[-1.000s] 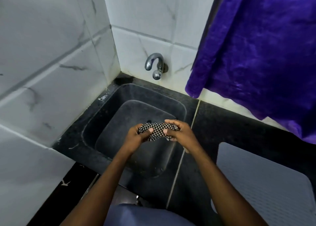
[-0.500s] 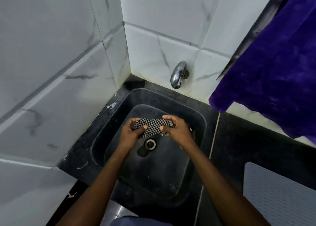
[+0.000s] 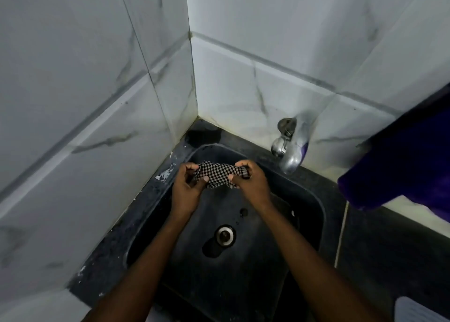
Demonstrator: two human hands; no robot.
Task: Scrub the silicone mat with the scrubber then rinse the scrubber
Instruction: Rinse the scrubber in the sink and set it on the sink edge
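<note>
Fingers (image 3: 206, 178) of both hands clenched on the checkered scrubber (image 3: 217, 175), its ends hidden.

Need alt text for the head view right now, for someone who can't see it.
Both hands, left hand and right hand, stretch a black-and-white checkered scrubber between them over a dark sink, just left of the chrome tap; no water is visibly running. A corner of the grey silicone mat shows at lower right.
</note>
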